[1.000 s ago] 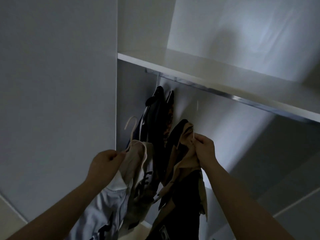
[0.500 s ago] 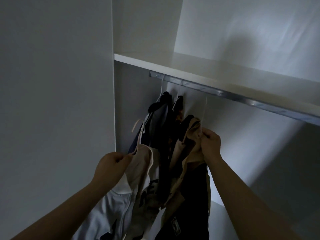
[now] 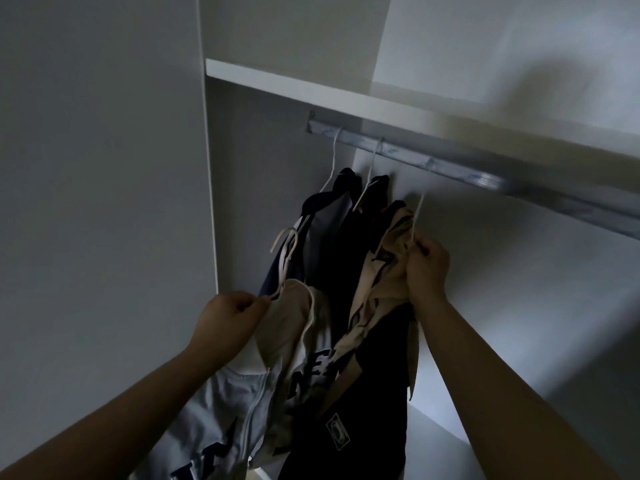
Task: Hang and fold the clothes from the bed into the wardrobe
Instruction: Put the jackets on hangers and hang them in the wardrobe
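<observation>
While the left hand [image 3: 230,315] grips a hanger [image 3: 289,263], the right hand [image 3: 427,268] pinches another mid-frame. Its hook seems under the rail [image 3: 450,168].

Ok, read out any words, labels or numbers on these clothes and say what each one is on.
"NE": big dark letters on the cream top, the rest lost in folds.
Dark letters on the pale zip jacket: cut off and creased, unreadable.
Small patch on the dark and tan jacket: too dim to read.
</observation>
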